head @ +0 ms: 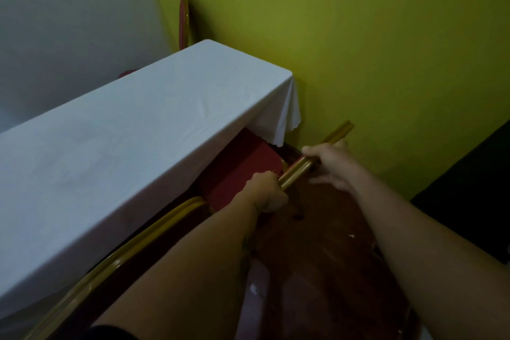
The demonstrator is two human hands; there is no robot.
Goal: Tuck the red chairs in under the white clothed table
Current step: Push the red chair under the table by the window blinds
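Observation:
A long table under a white cloth [132,130] runs from lower left to the yellow wall. At its near right end a red chair with a gold frame sits with its red seat [237,168] partly beneath the cloth. My left hand [266,192] is closed around the lower end of the chair's gold top rail [298,171]. My right hand [332,165] grips the same rail further up, close to the wall. A second red chair's gold-rimmed back [116,259] lies along the table's near edge at lower left. A third red chair back [183,21] stands behind the table's far end.
The yellow wall [358,36] is right behind the held chair, leaving little room on that side. A grey wall [69,8] is on the far side of the table. A dark object [474,188] fills the right edge. Reddish-brown floor [331,257] lies below my arms.

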